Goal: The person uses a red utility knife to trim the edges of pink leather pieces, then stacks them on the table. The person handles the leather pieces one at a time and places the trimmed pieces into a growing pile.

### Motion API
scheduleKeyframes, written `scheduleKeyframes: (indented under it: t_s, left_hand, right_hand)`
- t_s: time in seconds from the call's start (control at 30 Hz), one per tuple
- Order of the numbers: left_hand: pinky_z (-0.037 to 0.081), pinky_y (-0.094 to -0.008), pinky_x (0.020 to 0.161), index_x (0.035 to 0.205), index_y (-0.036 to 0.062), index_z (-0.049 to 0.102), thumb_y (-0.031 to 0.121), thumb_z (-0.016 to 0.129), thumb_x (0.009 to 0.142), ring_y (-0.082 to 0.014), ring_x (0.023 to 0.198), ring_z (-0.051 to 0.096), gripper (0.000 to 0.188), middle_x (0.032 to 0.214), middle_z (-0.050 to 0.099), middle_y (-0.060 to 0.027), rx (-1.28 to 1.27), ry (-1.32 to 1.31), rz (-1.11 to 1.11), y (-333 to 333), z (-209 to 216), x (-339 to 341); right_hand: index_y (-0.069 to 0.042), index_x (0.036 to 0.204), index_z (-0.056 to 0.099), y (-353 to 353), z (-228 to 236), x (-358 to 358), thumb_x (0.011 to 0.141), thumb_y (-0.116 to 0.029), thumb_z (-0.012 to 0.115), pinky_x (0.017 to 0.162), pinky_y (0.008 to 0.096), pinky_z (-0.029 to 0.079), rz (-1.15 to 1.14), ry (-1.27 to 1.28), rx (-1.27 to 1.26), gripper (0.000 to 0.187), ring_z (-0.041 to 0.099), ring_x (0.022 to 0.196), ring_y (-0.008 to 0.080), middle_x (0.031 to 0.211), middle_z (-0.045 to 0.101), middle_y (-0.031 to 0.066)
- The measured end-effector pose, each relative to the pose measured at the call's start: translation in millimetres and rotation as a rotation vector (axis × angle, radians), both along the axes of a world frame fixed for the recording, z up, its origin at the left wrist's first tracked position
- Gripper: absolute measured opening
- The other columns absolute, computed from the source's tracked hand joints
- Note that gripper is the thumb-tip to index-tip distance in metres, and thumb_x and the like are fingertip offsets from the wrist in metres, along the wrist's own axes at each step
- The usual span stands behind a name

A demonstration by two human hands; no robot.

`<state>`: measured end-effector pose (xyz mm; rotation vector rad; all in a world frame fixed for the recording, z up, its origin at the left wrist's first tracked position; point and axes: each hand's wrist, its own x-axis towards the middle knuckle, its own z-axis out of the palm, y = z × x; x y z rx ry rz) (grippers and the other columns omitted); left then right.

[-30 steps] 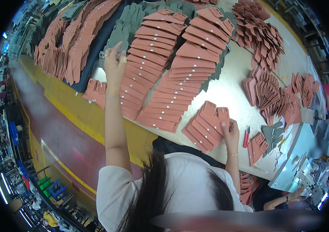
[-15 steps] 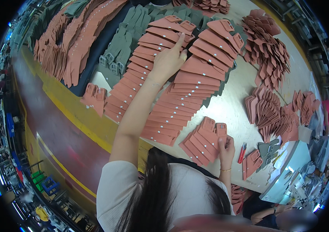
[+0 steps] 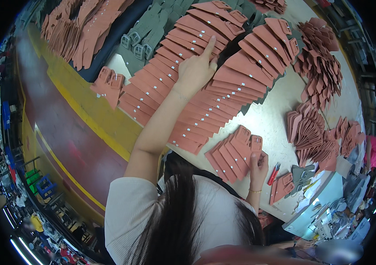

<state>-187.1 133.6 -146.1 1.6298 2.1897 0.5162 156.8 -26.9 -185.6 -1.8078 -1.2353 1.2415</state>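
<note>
Two long fanned rows of brick-red leather pieces lie before me, the left row [image 3: 163, 62] and the right row [image 3: 245, 73]; small white stickers dot them and buckles show at the far ends. My left hand [image 3: 197, 66] is over the left row, index finger stretched out onto its pieces, the other fingers loosely curled, holding nothing. Nearer me on the right lies a small fan of similar buckled pieces [image 3: 227, 154]. My right hand [image 3: 259, 167] pinches the rightmost buckled leather piece [image 3: 256, 144] between thumb and fingers.
Green buckled straps [image 3: 148, 35] lie at the far left. More red stacks [image 3: 311, 128] stand on the right of the pale table [image 3: 265, 115]. Red-handled snippers [image 3: 273, 174] and a loose red buckled piece [image 3: 281, 187] lie right of my right hand. Another person's arm shows at the lower right.
The whole view has shifted. My left index finger has come nearer along the left row, away from its far buckles. My right hand keeps its pinch on the buckled piece.
</note>
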Motion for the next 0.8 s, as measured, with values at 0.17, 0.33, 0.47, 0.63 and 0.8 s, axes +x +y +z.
scheduleKeyframes:
  t_s: [0.17, 0.33, 0.47, 0.63, 0.8]
  left_hand:
    - [0.050, -0.0459, 0.057, 0.153, 0.0208, 0.022, 0.034, 0.060, 0.090, -0.0345, 0.060, 0.065, 0.075, 0.063, 0.066, -0.0126, 0.048, -0.017, 0.048, -16.4, -15.3, -0.4]
    - [0.050, -0.0450, 0.054, 0.154, 0.0202, 0.022, 0.036, 0.061, 0.088, -0.0334, 0.057, 0.065, 0.078, 0.061, 0.065, -0.0117, 0.027, 0.008, 0.065, -26.9, -19.4, -1.5]
    - [0.050, -0.0454, 0.054, 0.153, 0.0198, 0.023, 0.036, 0.062, 0.088, -0.0332, 0.057, 0.065, 0.078, 0.061, 0.065, -0.0117, 0.016, 0.000, 0.073, -34.6, -19.0, -3.4]
    - [0.051, -0.0455, 0.054, 0.153, 0.0193, 0.025, 0.036, 0.062, 0.087, -0.0331, 0.058, 0.065, 0.077, 0.060, 0.064, -0.0127, 0.011, 0.030, 0.101, -43.0, -18.5, -2.1]
    - [0.052, -0.0469, 0.057, 0.152, 0.0181, 0.028, 0.036, 0.062, 0.086, -0.0347, 0.062, 0.066, 0.076, 0.066, 0.065, -0.0162, 0.012, 0.061, 0.130, -53.2, -17.6, -1.0]
  right_hand:
    - [0.004, 0.111, 0.057, 0.0, -4.4, 4.4, 0.093, -0.021, 0.066, 0.068, 0.0215, 0.044, 0.010, -0.047, -0.017, 0.032, 0.052, 0.074, 0.0066, 0.089, 0.062, 0.0026]
    - [0.004, 0.112, 0.057, -0.7, -8.2, 6.4, 0.093, -0.022, 0.066, 0.067, 0.0214, 0.044, 0.021, -0.043, 0.014, 0.033, 0.051, 0.074, 0.0067, 0.088, 0.062, 0.0022]
    - [0.004, 0.112, 0.057, -1.2, -9.0, 6.9, 0.093, -0.023, 0.066, 0.066, 0.0213, 0.043, 0.026, -0.052, 0.020, 0.035, 0.049, 0.073, 0.0065, 0.087, 0.061, 0.0019]
    - [0.003, 0.113, 0.056, -0.1, -6.4, 9.1, 0.095, -0.023, 0.064, 0.072, 0.0193, 0.043, 0.058, -0.079, -0.015, 0.033, 0.052, 0.079, 0.0059, 0.093, 0.061, 0.0025]
    - [0.003, 0.113, 0.056, -0.3, -6.8, 9.0, 0.095, -0.024, 0.065, 0.070, 0.0192, 0.043, 0.057, -0.062, -0.002, 0.034, 0.052, 0.078, 0.0057, 0.092, 0.061, 0.0021]
